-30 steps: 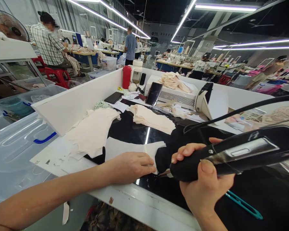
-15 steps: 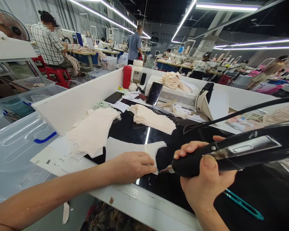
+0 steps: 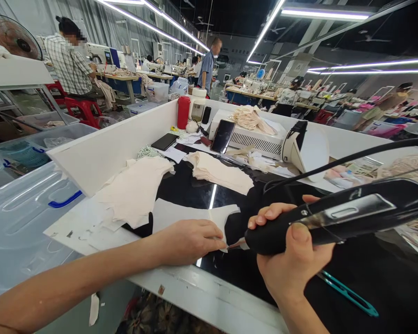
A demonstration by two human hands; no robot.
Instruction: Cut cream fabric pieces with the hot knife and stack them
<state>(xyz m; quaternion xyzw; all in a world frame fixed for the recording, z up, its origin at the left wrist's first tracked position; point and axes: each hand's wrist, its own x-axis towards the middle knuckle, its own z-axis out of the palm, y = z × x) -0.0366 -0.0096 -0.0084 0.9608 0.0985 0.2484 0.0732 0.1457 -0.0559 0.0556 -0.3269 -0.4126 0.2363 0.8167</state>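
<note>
- White cloth [image 3: 184, 209], flat on black worktop [image 3: 184, 188], partly under left hand [image 3: 188, 239]
- Left fingers [image 3: 213, 232] close together; cannot tell whether pinching
- In right hand [image 3: 284, 269], fingers wrapped around black tool [image 3: 329, 222], tip [image 3: 241, 243] beside cloth

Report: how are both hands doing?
Left hand on white piece. Right hand gripping black tool, tip near piece's edge. Teal tool lying nearby.

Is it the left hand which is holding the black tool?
No, the right hand grips the black tool, while the left hand rests on the white piece.
</note>
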